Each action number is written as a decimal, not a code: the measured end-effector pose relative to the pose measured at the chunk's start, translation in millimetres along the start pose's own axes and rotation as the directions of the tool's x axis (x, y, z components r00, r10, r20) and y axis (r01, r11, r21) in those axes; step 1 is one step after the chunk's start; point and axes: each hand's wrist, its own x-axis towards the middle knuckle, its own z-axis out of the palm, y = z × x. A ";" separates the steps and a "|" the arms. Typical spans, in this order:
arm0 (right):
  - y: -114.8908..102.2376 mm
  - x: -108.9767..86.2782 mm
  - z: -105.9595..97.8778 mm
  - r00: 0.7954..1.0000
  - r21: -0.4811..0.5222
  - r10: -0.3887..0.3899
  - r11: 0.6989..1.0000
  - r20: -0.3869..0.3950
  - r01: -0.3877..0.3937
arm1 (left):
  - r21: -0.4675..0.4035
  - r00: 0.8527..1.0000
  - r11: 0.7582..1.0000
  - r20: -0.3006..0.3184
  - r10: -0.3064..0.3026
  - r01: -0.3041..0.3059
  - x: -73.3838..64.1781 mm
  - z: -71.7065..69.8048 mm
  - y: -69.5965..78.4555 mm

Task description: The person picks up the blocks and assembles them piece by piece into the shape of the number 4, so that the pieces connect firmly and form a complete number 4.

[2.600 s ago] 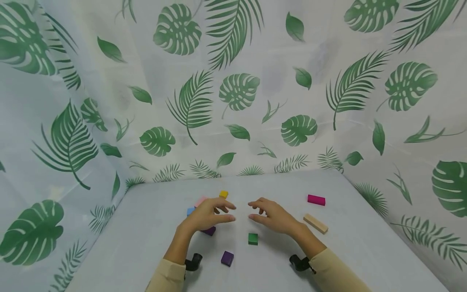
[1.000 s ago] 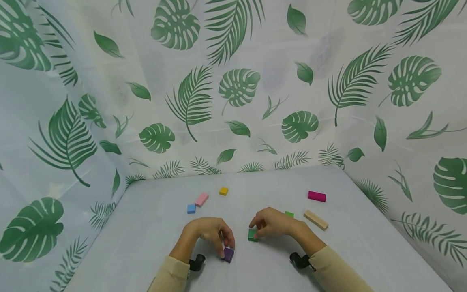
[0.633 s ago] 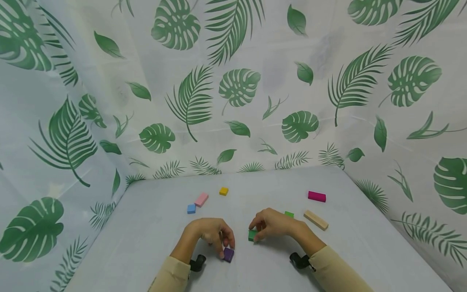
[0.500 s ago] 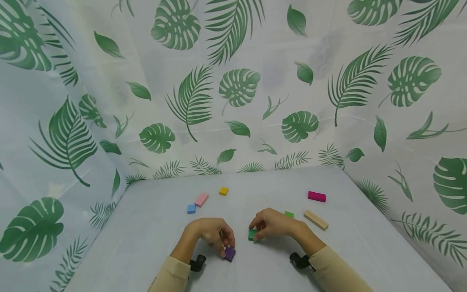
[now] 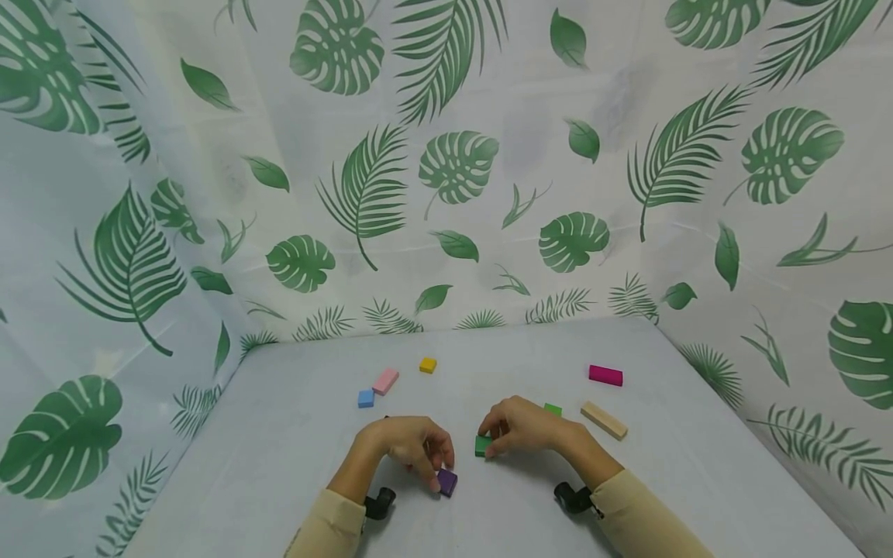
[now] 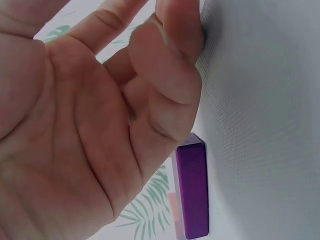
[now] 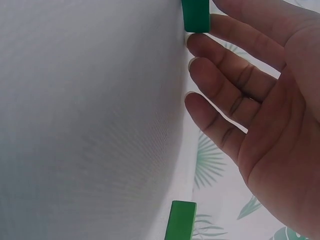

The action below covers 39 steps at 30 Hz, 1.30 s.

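Note:
In the head view, my left hand (image 5: 412,449) pinches a small dark purple block (image 5: 447,483) on the table between thumb and fingers. Its other fingers curl inward in the left wrist view, where the pinched block is hidden. A second, longer purple block (image 6: 194,187) lies by the little-finger side of that palm; the hand covers nearly all of it from above. To the right, my right hand (image 5: 523,428) holds a dark green block (image 5: 483,446) by thumb and index finger. In the right wrist view this green block (image 7: 196,17) shows at the top, the remaining fingers bent beneath it.
A light green block (image 5: 553,410) lies just behind the right wrist, beside a wooden bar (image 5: 604,420) and a magenta block (image 5: 605,376). Back left are blue (image 5: 366,399), pink (image 5: 385,381) and yellow (image 5: 428,365) blocks. Leaf-print curtains (image 5: 516,256) enclose the table (image 5: 293,434).
Both hands came down from above the table to the blocks. Over the last half second the left hand slid the purple block slightly right, nearer the green one; the right hand barely moved.

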 end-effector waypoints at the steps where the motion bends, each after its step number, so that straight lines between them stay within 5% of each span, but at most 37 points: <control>1: 0.2 0.0 0.1 1.000 -0.002 0.000 1.000 0.000 0.000 | -0.004 1.000 1.000 0.003 0.001 -0.001 0.2 0.3 -0.1; 7: 0.8 0.6 0.1 1.000 -0.011 -0.004 1.000 -0.004 0.004 | 0.002 1.000 1.000 0.004 -0.005 0.005 0.1 2.1 4.5; 20: 1.0 1.7 -0.8 0.999 -0.033 0.008 0.999 -0.036 -0.009 | 0.018 0.992 0.999 -0.124 0.036 -0.034 7.0 6.0 7.0; 39: 0.4 0.6 -2.2 0.991 -0.080 0.090 0.992 -0.102 -0.099 | 0.052 0.949 0.994 -0.297 0.108 -0.097 21.0 12.5 0.6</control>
